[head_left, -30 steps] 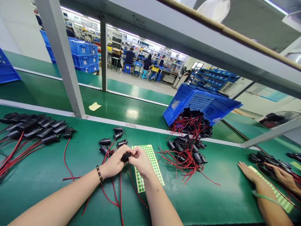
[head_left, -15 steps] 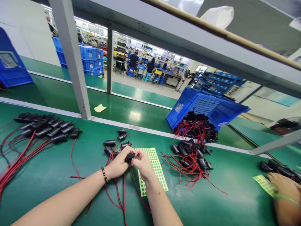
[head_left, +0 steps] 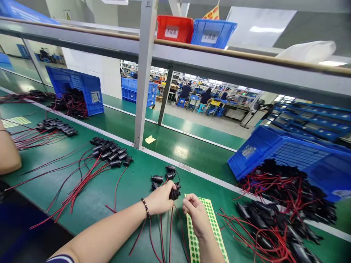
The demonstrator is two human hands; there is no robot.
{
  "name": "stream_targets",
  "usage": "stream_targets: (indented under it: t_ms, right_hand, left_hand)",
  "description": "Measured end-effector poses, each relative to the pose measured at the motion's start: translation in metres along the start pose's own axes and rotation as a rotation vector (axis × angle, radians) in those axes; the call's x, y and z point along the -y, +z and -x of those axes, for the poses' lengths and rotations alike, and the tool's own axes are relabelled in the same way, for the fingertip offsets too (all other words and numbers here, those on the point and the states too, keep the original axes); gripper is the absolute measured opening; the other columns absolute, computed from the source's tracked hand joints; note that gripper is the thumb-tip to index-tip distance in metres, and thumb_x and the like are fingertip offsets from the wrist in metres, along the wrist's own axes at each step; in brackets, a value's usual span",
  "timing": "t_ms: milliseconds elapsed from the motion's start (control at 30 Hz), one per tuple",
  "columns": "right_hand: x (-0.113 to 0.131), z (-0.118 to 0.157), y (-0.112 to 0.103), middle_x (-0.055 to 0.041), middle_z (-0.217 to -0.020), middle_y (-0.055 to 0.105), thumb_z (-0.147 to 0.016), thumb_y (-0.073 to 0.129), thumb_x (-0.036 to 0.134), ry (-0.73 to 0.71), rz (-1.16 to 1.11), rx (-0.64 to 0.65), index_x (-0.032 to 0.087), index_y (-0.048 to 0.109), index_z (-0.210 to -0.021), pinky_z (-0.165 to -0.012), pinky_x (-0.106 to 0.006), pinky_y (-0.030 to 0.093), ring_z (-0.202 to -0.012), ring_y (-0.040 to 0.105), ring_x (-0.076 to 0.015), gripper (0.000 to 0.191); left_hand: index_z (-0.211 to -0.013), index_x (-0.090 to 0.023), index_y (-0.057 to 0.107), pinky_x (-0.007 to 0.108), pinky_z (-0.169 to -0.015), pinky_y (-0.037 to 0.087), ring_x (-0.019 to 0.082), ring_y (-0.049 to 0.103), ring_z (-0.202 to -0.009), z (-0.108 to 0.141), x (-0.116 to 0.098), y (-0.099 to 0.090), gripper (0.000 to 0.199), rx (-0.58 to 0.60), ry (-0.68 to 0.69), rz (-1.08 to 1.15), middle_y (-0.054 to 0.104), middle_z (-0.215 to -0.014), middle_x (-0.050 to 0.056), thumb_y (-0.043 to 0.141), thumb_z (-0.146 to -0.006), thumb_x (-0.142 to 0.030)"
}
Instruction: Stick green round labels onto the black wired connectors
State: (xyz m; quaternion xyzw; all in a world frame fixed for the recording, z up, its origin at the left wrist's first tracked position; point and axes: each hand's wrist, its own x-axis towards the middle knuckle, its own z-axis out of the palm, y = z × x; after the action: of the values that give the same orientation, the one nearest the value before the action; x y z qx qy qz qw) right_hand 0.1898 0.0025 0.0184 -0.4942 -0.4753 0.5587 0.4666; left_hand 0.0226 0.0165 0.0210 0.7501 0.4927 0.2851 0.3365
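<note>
My left hand (head_left: pixel 160 201) grips a black cylindrical part (head_left: pixel 174 194) with thin red wires trailing down. Just right of it, apart from the part, my right hand (head_left: pixel 197 215) has its thumb and fingertips pressed together; whatever is between them is too small to see. Beneath that hand lies a pale yellow sheet of round green stickers (head_left: pixel 212 217), partly covered by the hand and forearm. Behind my left hand are several similar black parts (head_left: pixel 157 179). Farther left, wired black parts (head_left: pixel 109 151) lie in rows, red wires toward me.
A tipped blue crate (head_left: pixel 252 146) spills wired parts at right, with a loose pile (head_left: pixel 268 223) before it. Another blue crate (head_left: pixel 93 89) stands at left, near a co-worker's arm (head_left: pixel 8 151). A grey post (head_left: pixel 142 80) and overhead shelf (head_left: pixel 246 60) frame the bench.
The view has swung left, showing more of the bench there. My right hand has come away from the black part to over the sticker sheet. My left hand still holds the part.
</note>
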Motion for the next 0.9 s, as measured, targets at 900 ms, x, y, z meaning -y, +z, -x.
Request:
stream_targets:
  t_ms: [900]
  right_hand:
    - [0.002,-0.01,-0.036,0.0035,-0.055,0.048,-0.065,0.062,0.032,-0.211,0.038,-0.361,0.016,0.052,-0.065,-0.054,-0.022,0.035,-0.053,0.042,-0.0098,0.019]
  left_hand:
    - [-0.119,-0.02,0.045,0.052,-0.103,0.014,0.03,0.017,-0.127,-0.012,0.063,-0.094,0.043,-0.553,-0.135,-0.703,0.033,-0.134,0.009,0.047,-0.076,-0.027]
